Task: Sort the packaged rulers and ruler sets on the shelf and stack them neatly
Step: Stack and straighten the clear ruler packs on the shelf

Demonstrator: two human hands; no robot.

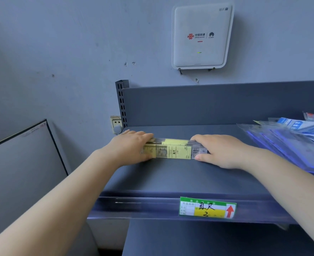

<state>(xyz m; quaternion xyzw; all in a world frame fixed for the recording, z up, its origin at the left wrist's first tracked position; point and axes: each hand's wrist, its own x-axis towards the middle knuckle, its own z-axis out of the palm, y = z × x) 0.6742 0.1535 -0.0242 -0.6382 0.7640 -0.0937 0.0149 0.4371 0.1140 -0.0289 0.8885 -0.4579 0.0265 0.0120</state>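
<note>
Had left hand (132, 146) and right hand (217, 150) gripping ruler stack (171, 150) by its ends on shelf (171, 178); uneven squeeze could've fanned it.

Dark grey metal shelf (171, 174). Stack of yellow packaged rulers (172, 151) lies flat on it, gripped at both ends. Right of the grip: loose heap of blue ruler sets (289, 143), fanned, well apart.
</note>
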